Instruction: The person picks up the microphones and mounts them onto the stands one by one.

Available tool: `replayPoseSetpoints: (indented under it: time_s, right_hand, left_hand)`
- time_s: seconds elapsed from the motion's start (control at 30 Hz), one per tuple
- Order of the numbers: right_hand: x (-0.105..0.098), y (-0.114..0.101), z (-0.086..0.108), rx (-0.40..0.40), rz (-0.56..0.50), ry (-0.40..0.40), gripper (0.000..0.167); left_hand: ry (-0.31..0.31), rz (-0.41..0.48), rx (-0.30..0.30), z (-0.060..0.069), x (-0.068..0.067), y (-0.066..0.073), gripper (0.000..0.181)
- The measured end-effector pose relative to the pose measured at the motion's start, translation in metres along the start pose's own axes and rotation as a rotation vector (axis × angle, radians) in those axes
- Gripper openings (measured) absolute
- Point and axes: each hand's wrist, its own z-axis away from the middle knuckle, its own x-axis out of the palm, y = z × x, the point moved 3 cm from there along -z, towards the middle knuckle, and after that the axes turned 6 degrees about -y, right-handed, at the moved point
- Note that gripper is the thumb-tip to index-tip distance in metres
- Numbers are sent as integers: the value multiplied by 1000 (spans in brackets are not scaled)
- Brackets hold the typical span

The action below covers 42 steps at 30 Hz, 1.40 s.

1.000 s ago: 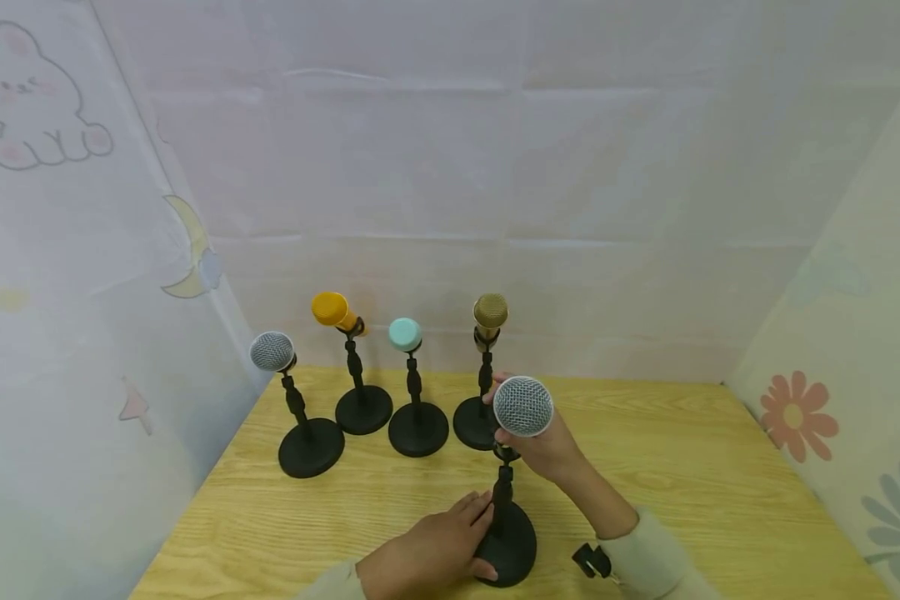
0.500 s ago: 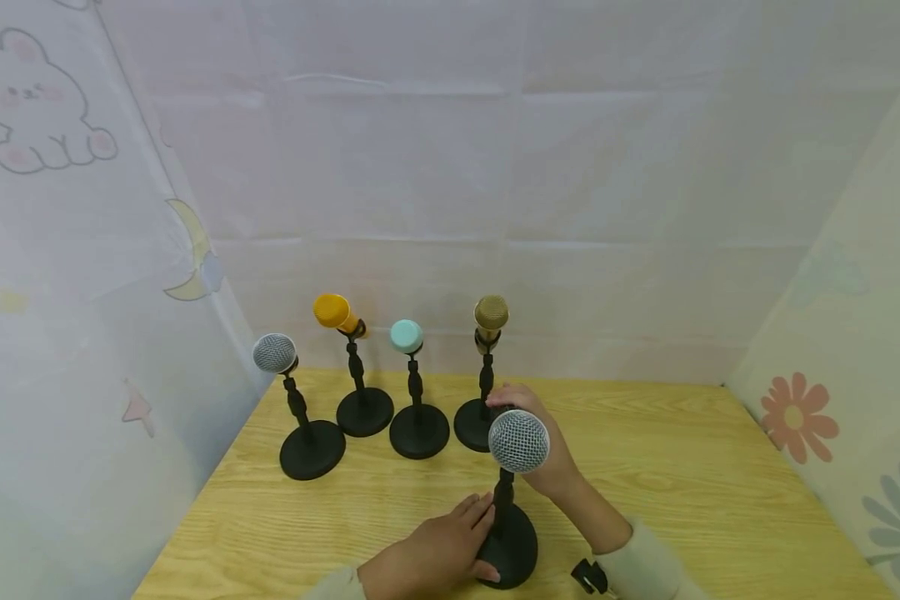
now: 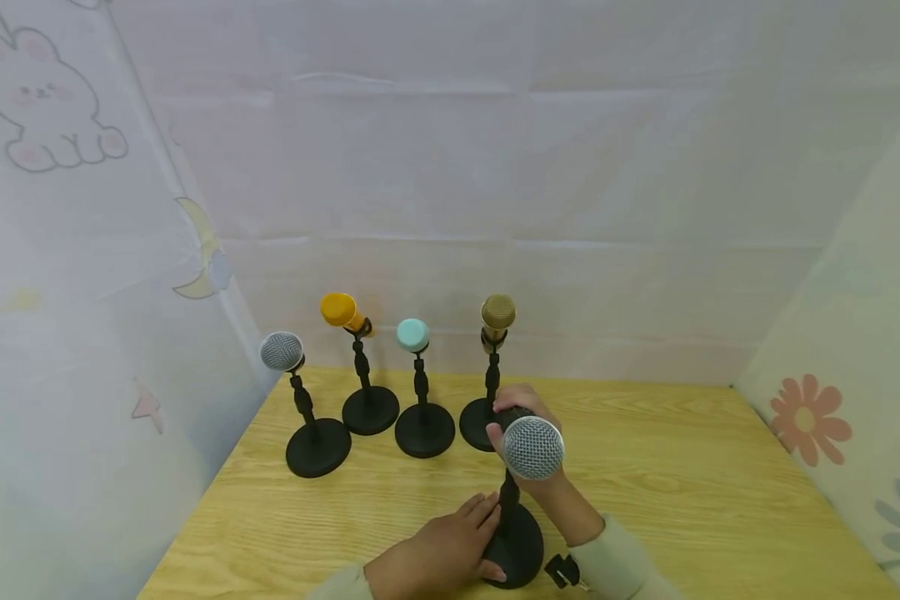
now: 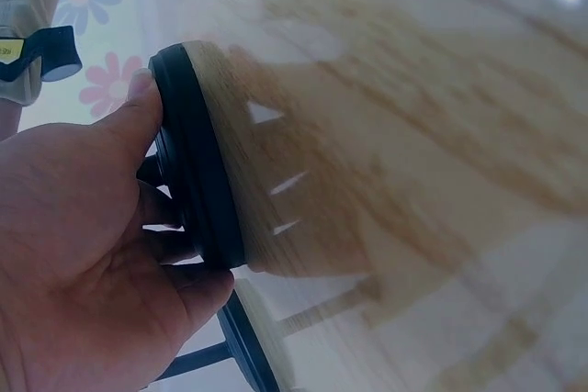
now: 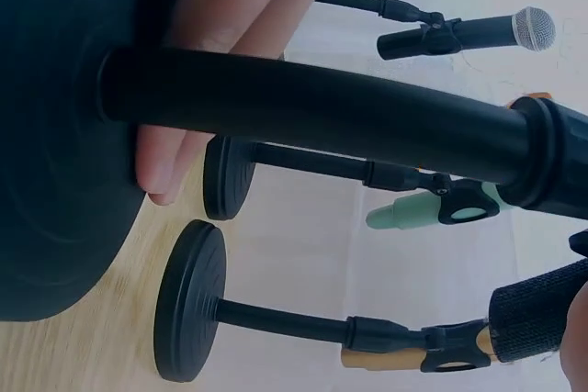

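Observation:
A silver-headed microphone (image 3: 534, 448) tops the nearest black stand, its mesh head facing the head camera. My right hand (image 3: 531, 402) grips its dark handle, with fingers over the top and thumb in front. Whether the handle sits in the stand's clip is hidden. Below, my left hand (image 3: 444, 543) holds the round base (image 3: 523, 546) on the table, fingertips beside the pole (image 3: 509, 493) and thumb at the near edge. In the left wrist view, the thumb and fingers of the left hand (image 4: 87, 218) span the base's rim (image 4: 197, 162).
Behind stand several stands, bearing a silver-headed microphone (image 3: 282, 352), an orange one (image 3: 339, 310), a mint one (image 3: 413, 335) and a gold one (image 3: 498, 312). The gold one's base is close behind my right hand. A black device (image 3: 562, 572) sits at the right sleeve.
My right hand and the microphone have come down, and the handle now leans back behind the head. The left hand keeps its place on the base. The head view has shifted slightly.

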Motion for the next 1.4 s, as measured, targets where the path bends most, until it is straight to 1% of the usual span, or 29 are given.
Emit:
replayPoseSetpoints:
  time_s: [0.13,0.3,0.5,0.63,0.73,0.83,0.9,1.0,1.1,1.2,1.27,1.4]
  right_hand:
    - [1,-2,-2,-41,-16,32,31]
    - [1,-7,-7,-96,11,52,30]
    - [0,-8,-9,-112,38,57,26]
    - [3,-7,-9,-134,25,87,27]
    - [5,-7,-9,-147,13,124,29]
    - [7,-7,-8,-154,5,161,30]
    - [7,-7,-8,-153,14,172,29]
    - [6,-7,-7,-161,37,168,30]
    - [5,-7,-10,-186,71,149,31]
    - [3,-9,-13,-208,115,135,33]
    - [2,-9,-13,-212,138,132,33]
    - [2,-13,-13,-225,145,150,31]
  left_hand:
    - [0,-11,-4,0,-1,1,85]
    - [-21,-6,-7,-1,-3,2,84]
    - [-34,4,-5,-2,-4,3,83]
    - [-40,19,0,-1,-3,3,83]
    - [-41,4,-2,0,-2,1,82]
    - [-40,-31,-1,1,-2,0,82]
    - [-37,-57,1,0,-1,-1,83]
    - [-26,-96,8,0,-3,0,83]
    - [-16,-123,4,1,-5,0,83]
    - [-14,-128,-1,-1,-6,1,83]
    - [-17,-118,-3,-5,-3,0,84]
    - [-13,-117,12,-5,-1,1,84]
